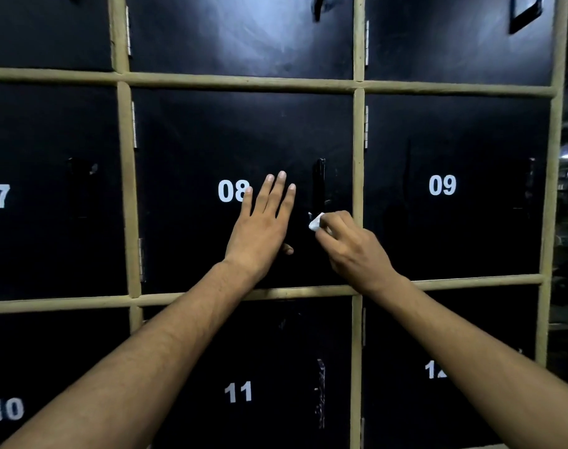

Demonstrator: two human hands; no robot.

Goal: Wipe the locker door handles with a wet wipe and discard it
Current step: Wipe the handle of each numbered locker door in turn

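Note:
Black locker door 08 [191, 150] fills the middle of the head view. Its black vertical handle [319, 183] stands near the door's right edge. My left hand [263, 228] presses flat on the door with straight fingers, just left of the handle. My right hand [350, 247] pinches a small bunched white wet wipe [315, 222] and holds it against the lower end of the handle.
Black doors 07 [49, 196], 09 [451, 189], 10, 11 [243, 367] and 12 surround it, set in a tan frame [243, 82]. Door 11 has a scuffed handle [320, 393]. Another handle [524, 14] shows at the upper right. A dim room lies beyond the right edge.

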